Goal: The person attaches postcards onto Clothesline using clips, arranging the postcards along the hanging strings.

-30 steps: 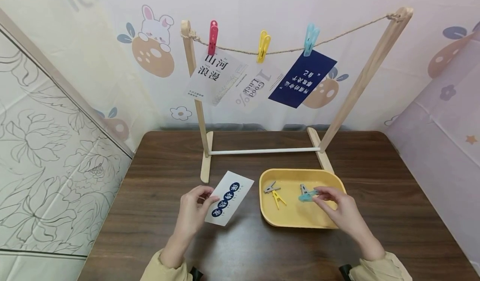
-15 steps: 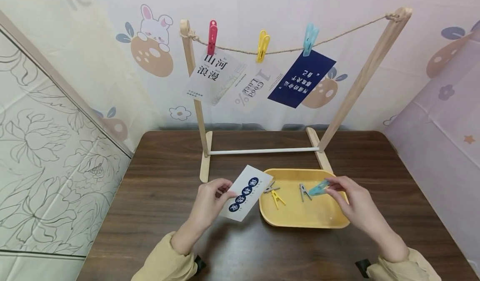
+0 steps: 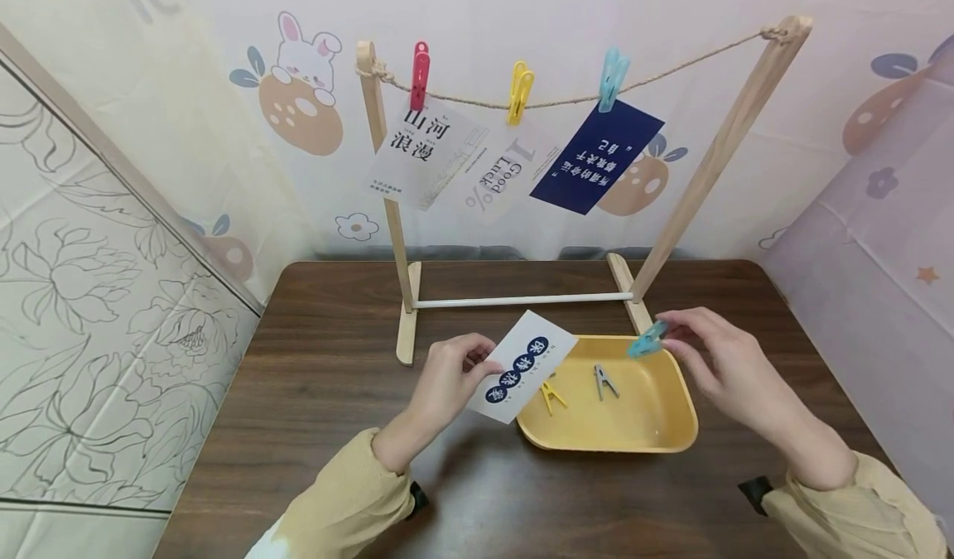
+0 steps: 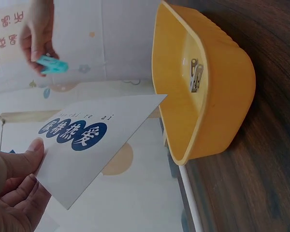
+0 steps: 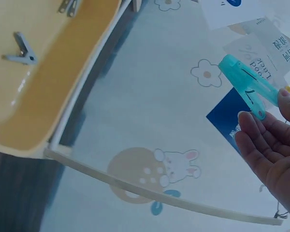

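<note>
- Left hand (image 3: 447,377) pinches the white card (image 3: 522,366) by its lower-left end, thumb on top. The card hangs in the air at about 9 o'clock from the yellow tray (image 3: 674,436), its far corner reaching over the tray's left rim.
- Right hand (image 3: 719,360) pinches the turquoise peg (image 3: 647,341) at its tail end between thumb and fingertips, lifted clear above the tray's back-right corner, at roughly 1 o'clock from the tray's middle.
- In the tray: a grey peg (image 3: 604,381) and a yellow peg (image 3: 551,396), lying loose. A third may be hidden under the card; I cannot tell.
- At 12 o'clock stands the wooden rack (image 3: 715,161) with its string (image 3: 693,60), already carrying three pegged cards under a red peg (image 3: 420,74), a yellow one (image 3: 519,91) and a blue one (image 3: 612,77). The free stretch of string is off at 1 o'clock.
- Risks, as I judge them: the peg is held only at its tip (a thin hold), so a squeeze off-centre could flick it out of the fingers. The card is gripped by one end and may sag or twist. A knock against the crowded hanging cards, or a tug on the slack string, could shift the light rack.
</note>
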